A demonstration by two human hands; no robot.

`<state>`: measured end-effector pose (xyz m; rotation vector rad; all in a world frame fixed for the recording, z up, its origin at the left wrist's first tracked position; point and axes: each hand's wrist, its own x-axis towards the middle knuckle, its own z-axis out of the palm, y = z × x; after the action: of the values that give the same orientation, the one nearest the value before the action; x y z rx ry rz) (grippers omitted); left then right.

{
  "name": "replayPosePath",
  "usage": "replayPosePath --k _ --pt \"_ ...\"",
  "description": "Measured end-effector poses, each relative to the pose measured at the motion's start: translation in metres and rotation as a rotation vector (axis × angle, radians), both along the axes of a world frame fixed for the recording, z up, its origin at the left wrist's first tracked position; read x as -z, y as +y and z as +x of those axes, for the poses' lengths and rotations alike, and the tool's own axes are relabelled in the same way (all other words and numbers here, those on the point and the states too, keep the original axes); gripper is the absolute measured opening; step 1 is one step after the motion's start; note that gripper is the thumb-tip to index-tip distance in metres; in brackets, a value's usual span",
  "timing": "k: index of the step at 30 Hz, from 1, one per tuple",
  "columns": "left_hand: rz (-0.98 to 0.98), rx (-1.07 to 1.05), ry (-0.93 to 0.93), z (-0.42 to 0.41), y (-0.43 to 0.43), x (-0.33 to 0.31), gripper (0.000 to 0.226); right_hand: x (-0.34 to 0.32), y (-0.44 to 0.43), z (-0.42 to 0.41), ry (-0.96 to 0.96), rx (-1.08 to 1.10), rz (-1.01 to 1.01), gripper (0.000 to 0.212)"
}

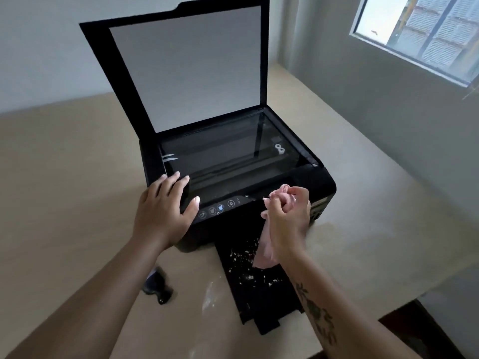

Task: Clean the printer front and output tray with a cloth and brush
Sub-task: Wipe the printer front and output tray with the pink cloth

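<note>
Pink cloth [267, 244] is bunched in the right hand [290, 216], grip pinched shut on it, at the printer [321, 185] front. Left hand [166, 206] is laid flat, fingers spread, on the glass edge. Crumbs on the tray [259, 294] could be swept onto the desk [64, 203]; brush [158, 286] lies unused.

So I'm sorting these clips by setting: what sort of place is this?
Probably a plain room in a home or small office: a printer with its lid up stands on a beige table in a corner, with bare grey walls and a window on the right.

Black printer [298, 177] lid up — output tray [259, 294] crumb-strewn; pink cloth [265, 251] dangling.
</note>
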<state>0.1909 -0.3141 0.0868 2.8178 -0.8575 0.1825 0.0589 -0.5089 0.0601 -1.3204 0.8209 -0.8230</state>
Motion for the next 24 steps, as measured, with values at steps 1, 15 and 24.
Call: replayPosePath --k 1,15,24 --pt "-0.012 0.018 -0.004 0.004 -0.001 -0.002 0.071 -0.002 0.005 -0.004 0.016 -0.049 -0.095 0.019" --pt "0.162 -0.164 0.031 -0.042 -0.015 -0.005 0.107 -0.032 -0.089 0.014 0.241 -0.836 -1.224 0.019" --pt "0.135 -0.157 0.02 -0.038 -0.017 -0.004 0.104 -0.022 -0.091 0.015 0.216 -0.833 -1.277 0.013"
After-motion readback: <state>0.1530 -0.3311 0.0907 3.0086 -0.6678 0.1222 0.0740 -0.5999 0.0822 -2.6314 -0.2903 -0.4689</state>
